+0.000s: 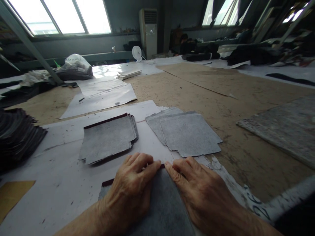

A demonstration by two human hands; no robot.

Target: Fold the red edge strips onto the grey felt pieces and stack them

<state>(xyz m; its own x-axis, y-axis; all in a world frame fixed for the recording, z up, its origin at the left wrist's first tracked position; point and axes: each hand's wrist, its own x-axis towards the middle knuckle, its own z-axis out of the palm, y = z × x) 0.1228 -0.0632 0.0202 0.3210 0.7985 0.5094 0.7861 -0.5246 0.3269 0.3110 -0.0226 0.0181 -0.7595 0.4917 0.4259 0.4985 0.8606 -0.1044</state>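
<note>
A grey fabric piece [164, 203] lies on the white paper in front of me, a narrow dark red edge folded over along its far side. My left hand [134, 183] has its fingers curled and its thumb pressed on that folded edge. Close beside it, my right hand [197, 183] pinches the same edge from the other side, thumb and fingertips together. Just beyond my left hand sits a stack of similar grey pieces [109, 139] with a dark red folded strip on top. Flat grey pieces [189, 132] overlap beyond my right hand.
At the left stands a tall pile of dark pieces [18, 137], with a tan card [14, 196] nearer me. A thick grey felt board [285, 127] lies at the right. Further back are white sheets [100, 101], a plastic bag [76, 67], a small fan [137, 53] and a person [184, 46].
</note>
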